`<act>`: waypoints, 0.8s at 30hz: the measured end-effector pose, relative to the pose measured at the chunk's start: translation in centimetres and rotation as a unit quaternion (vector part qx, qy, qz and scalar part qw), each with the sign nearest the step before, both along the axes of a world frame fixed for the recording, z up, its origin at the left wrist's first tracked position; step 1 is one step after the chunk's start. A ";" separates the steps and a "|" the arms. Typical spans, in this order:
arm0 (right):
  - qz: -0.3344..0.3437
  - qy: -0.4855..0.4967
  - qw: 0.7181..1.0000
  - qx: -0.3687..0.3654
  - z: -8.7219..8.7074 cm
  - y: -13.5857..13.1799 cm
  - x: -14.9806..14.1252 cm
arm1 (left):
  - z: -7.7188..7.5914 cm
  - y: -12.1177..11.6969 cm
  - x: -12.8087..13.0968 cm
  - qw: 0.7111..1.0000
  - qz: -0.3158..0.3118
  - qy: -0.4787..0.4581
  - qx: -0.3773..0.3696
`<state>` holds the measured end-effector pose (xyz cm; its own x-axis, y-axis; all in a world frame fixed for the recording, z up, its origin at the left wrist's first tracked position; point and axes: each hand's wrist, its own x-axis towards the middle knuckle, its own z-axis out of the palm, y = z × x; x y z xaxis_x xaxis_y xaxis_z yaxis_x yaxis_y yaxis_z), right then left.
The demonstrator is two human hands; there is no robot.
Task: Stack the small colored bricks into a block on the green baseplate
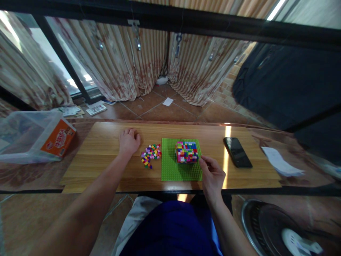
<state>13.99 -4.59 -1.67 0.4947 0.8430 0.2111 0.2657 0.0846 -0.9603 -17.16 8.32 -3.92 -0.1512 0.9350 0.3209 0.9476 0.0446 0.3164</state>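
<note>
Block: a many-coloured build of small bricks, sitting on the green plate, right of its middle and towards the far edge.
Green plate: flat on the worktop, in front of the person, with bare studs showing to the left of the block and along the near side.
Loose bricks: a scattered heap just left of the plate, in pink, purple, yellow, orange, green and more.
Left hand: palm down on the wood beyond and to the left of the heap, fingers loosely curled.
Right hand: at the plate's right edge, thumb and forefinger brought close together just beside the block.
Grip: from where I stand, I cannot tell whether either hand has a brick in it; the pieces are too small and the left palm is hidden.
Phone: dark-screened, lying to the right (a bright stripe of light runs beside it).
Paper: white, past the phone.
Tub: clear plastic with an orange label, at the far left.
Curtains: pleated and patterned, hanging beyond the worktop.
</note>
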 end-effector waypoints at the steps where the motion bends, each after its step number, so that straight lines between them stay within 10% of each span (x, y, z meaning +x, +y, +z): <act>1: 0.007 -0.001 1.000 0.008 0.4 -0.2 -0.3 | 0.0 0.0 0.0 1.000 0.000 0.000 -0.003; 11: 0.267 -0.163 0.949 -0.029 0.3 -2.0 -7.4 | 0.0 -0.2 0.2 1.000 0.000 -0.001 0.002; 24: 0.293 -0.407 0.861 -0.086 0.1 0.4 -12.8 | 0.0 -0.3 0.2 1.000 0.004 0.002 0.001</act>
<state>1.23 -4.23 -1.59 -0.2797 0.9507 0.1342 0.8160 0.3091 -0.4886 -16.95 8.05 -3.90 -0.1574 0.9331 0.3233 0.9486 0.0518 0.3122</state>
